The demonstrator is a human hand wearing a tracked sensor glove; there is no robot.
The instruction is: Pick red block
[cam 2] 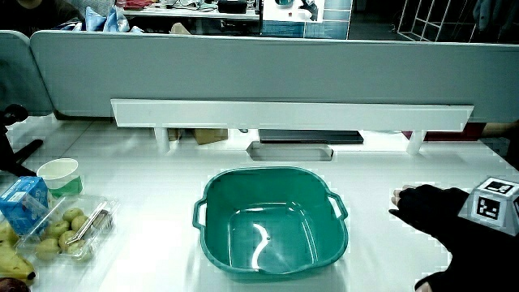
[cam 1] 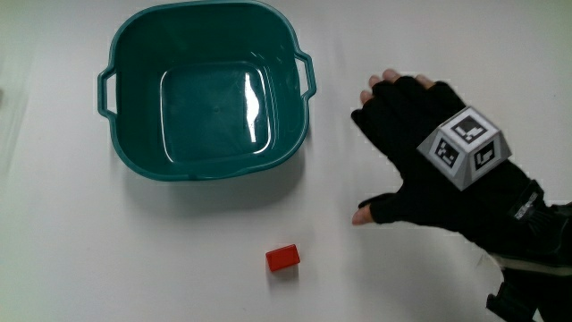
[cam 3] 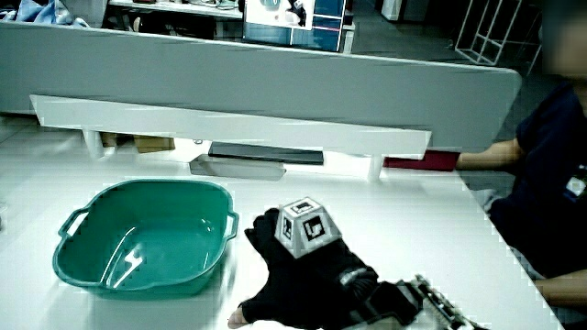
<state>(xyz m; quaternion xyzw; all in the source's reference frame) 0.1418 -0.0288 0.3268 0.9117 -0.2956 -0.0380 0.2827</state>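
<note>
A small red block (cam 1: 282, 258) lies on the white table, nearer to the person than the teal tub (cam 1: 210, 89). The gloved hand (cam 1: 420, 156) hovers flat over the table beside the tub, its fingers spread and holding nothing. The patterned cube (cam 1: 463, 148) sits on its back. The thumb tip (cam 1: 361, 216) points toward the block with a gap of bare table between them. The hand (cam 3: 293, 266) also shows beside the tub (cam 3: 138, 240) in both side views, and at the picture's edge as the hand (cam 2: 442, 219). The block is not seen in either side view.
The tub (cam 2: 272, 221) is empty. A clear pack of small fruit (cam 2: 69, 229), a blue carton (cam 2: 23, 203) and a paper cup (cam 2: 59, 174) stand at the table's edge. A low grey partition (cam 2: 259, 73) with a white ledge (cam 2: 292, 113) closes off the table.
</note>
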